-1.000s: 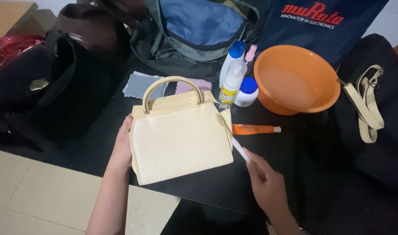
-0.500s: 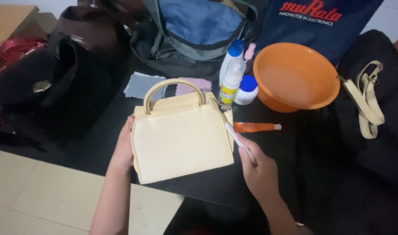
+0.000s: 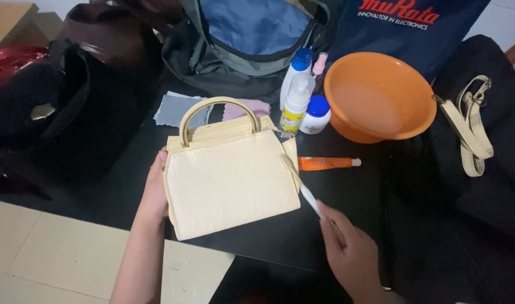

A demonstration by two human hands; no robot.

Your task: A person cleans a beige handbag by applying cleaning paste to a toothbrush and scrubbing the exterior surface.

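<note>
1. At the far left of the frame, dark bags (image 3: 55, 112) are heaped on the black table (image 3: 128, 186), with a red bag (image 3: 10, 62) in the upper left corner.
2. The left hand (image 3: 154, 194) comes up from the bottom edge, left of centre, and grips the left side of the cream handbag (image 3: 229, 174), fingers wrapped behind its edge.
3. The cream handbag lies flat on the table at the centre of the frame, its curved handle (image 3: 218, 107) pointing toward the top, its lower corner reaching past the table edge.
4. Above the handbag, a grey cloth (image 3: 176, 110) and a pink cloth (image 3: 249, 107) lie side by side, and an open grey backpack (image 3: 240, 45) fills the upper centre.
5. Right of the handle stand 3 bottles (image 3: 299, 101), touching one another.
6. An orange tube (image 3: 325, 163) lies on the table just right of the handbag.
7. The right hand (image 3: 350, 256), at lower centre-right, is closed around a white toothbrush (image 3: 308, 197), whose head rests against the handbag's right edge.
8. An orange basin (image 3: 381, 95) sits upper right, beside the bottles.
9. At the far right, a beige strap (image 3: 471, 129) lies across a black bag (image 3: 482, 186).
</note>
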